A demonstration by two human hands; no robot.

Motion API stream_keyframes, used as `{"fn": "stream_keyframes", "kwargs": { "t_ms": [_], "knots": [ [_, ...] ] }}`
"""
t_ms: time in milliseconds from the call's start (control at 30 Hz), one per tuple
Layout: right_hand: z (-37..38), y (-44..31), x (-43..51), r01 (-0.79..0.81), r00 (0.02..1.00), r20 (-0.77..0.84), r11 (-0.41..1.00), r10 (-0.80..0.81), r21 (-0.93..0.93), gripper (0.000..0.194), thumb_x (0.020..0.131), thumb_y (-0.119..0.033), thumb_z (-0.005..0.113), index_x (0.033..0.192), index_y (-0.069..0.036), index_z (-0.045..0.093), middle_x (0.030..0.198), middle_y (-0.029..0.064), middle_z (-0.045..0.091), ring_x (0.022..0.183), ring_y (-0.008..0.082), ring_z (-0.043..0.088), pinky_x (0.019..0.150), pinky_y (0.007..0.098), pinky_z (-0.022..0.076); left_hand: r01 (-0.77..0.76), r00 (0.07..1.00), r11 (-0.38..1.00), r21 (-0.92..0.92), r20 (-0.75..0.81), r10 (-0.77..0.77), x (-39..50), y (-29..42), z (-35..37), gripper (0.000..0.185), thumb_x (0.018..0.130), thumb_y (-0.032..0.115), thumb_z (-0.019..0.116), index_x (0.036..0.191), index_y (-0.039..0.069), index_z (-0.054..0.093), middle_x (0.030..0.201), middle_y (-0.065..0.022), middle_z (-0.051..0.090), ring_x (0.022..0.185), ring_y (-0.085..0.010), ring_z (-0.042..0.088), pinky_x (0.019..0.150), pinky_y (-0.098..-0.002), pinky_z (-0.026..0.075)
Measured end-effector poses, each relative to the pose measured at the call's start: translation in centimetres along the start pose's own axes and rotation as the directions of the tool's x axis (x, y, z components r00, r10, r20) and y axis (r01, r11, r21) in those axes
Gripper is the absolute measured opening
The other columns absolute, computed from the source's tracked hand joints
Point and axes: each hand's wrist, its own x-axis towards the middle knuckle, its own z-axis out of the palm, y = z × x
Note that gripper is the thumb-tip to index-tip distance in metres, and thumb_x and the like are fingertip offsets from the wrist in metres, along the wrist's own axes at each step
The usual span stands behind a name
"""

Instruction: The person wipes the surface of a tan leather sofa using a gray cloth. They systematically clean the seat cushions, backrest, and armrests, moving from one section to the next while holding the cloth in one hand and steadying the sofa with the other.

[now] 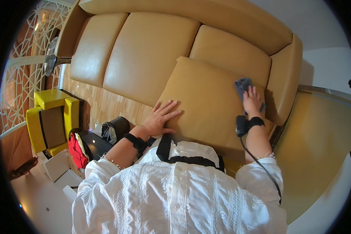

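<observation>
A tan leather sofa (pixel 147 49) spreads out before me. A large square tan leather cushion (pixel 204 102) is nearest to me and partly covers the sofa's right seat. My left hand (pixel 159 118) rests on the cushion's left edge with its fingers spread, holding nothing. Towards the cushion's right side, my right hand (pixel 252 101) presses a grey cloth (pixel 243 84) onto the leather. The palm hides part of the cloth. Each wrist wears a black strap, and a cable runs from the right one along my forearm.
The sofa's right armrest (pixel 285 79) rises close beside my right hand. To the left stand a yellow chair (pixel 52 117), a black bin (pixel 118 128) with a bag in it, and a dark glossy surface (pixel 95 142) with red fabric (pixel 77 150) by it. Wooden flooring (pixel 105 101) shows between.
</observation>
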Motion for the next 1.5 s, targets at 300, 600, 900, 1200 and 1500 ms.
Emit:
{"fn": "stream_keyframes", "kwargs": {
  "t_ms": [300, 600, 900, 1200, 1500],
  "knots": [
    [3.9, -6.3, -13.2, 0.685, 0.725, -0.166, 0.725, -0.669, 0.074, 0.045, 0.090, -0.032, 0.054, 0.134, -0.026, 0.049, 0.149, 0.0090, 0.033, 0.136, 0.0340, 0.029, 0.111, 0.0531, 0.0196, -0.023, 0.997, 0.999, -0.039, 0.067, 0.026, 0.4, -2.0, -0.6, 0.089, 0.068, 0.039, 0.078, 0.144, 0.023, 0.035, 0.154, -0.0079, 0.022, 0.141, -0.0320, 0.021, 0.113, -0.0529, 0.017],
    [3.7, 2.2, -16.5, 0.245, 0.947, -0.238, 0.964, -0.216, 0.101, 0.043, 0.090, -0.032, 0.053, 0.129, -0.015, 0.054, 0.148, 0.0069, 0.035, 0.115, 0.0323, 0.046, 0.096, 0.0510, 0.0362, -0.198, 0.969, 0.967, 0.161, 0.180, 0.169, 8.6, 2.3, 0.3, 0.091, 0.066, 0.049, 0.077, 0.144, 0.026, 0.035, 0.155, -0.0068, 0.020, 0.143, -0.0323, 0.014, 0.114, -0.0556, 0.009],
    [5.7, 1.1, -10.0, 0.406, 0.866, -0.390, 0.894, -0.311, 0.188, 0.049, 0.086, -0.038, 0.059, 0.132, -0.022, 0.052, 0.148, 0.0162, 0.032, 0.129, 0.0367, 0.034, 0.108, 0.0551, 0.0229, -0.126, 0.971, 0.974, 0.190, 0.223, 0.082, 8.8, 1.6, 0.9, 0.093, 0.062, 0.050, 0.078, 0.143, 0.032, 0.036, 0.155, -0.0031, 0.020, 0.143, -0.0313, 0.013, 0.113, -0.0574, 0.005],
    [8.8, 3.7, -19.4, 0.367, 0.920, -0.135, 0.930, -0.368, -0.034, 0.052, 0.085, -0.034, 0.059, 0.134, -0.017, 0.050, 0.148, 0.0143, 0.033, 0.137, 0.0334, 0.030, 0.110, 0.0527, 0.0233, -0.126, 0.976, 0.970, 0.206, 0.203, 0.084, 8.1, 2.3, 1.7, 0.095, 0.059, 0.055, 0.078, 0.142, 0.029, 0.039, 0.155, -0.0057, 0.022, 0.143, -0.0341, 0.014, 0.113, -0.0578, 0.005],
    [6.9, 5.1, -4.0, -0.063, 0.956, -0.249, 0.938, 0.155, 0.342, 0.058, 0.090, -0.049, 0.048, 0.137, -0.017, 0.046, 0.149, 0.0197, 0.028, 0.135, 0.0392, 0.028, 0.109, 0.0570, 0.0197, -0.073, 0.990, 0.968, 0.239, 0.132, 0.042, 7.4, 2.3, 2.8, 0.093, 0.063, 0.054, 0.077, 0.143, 0.027, 0.038, 0.154, -0.0058, 0.024, 0.143, -0.0331, 0.015, 0.113, -0.0570, 0.005]
  ]
}}
